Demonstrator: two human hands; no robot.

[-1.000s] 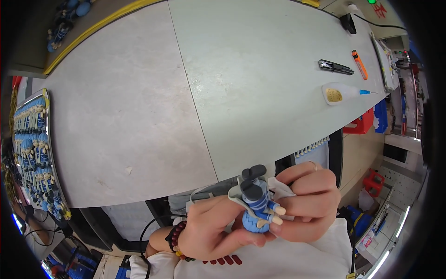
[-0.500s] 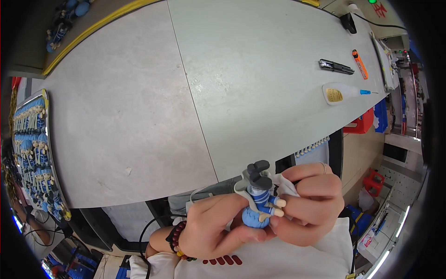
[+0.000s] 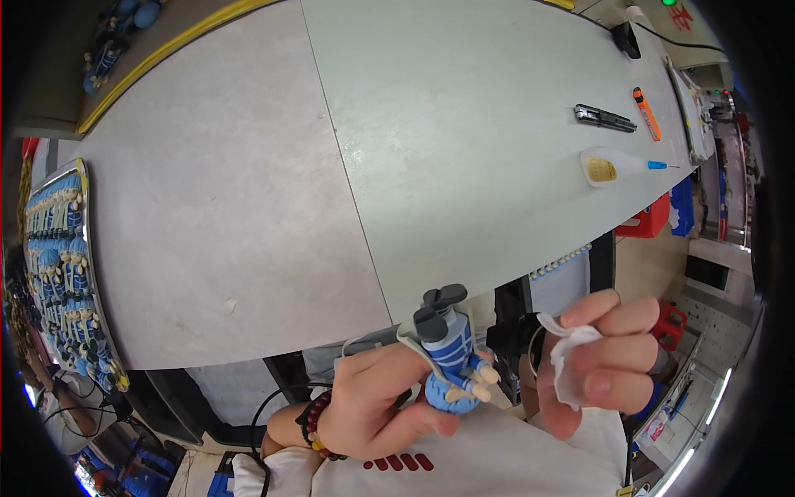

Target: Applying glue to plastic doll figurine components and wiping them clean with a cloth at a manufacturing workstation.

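A small doll figurine with blue hair, a blue outfit and dark grey shoes is held upside down in my left hand, its feet pointing up and away. A grey strip, like a scarf or cape, runs along its side. My right hand is apart from the figurine, over to the right, its fingers curled round a crumpled white tissue. Both hands are just off the near edge of the table, above my lap.
On the table's right side lie a black utility knife, an orange cutter and a white squeeze bottle with a blue needle tip. A tray of similar figurines stands at the left edge. A black cable hangs near my left arm.
My right hand has moved off the figurine to the right with the tissue. The figurine has turned and shifted slightly left in my left hand.
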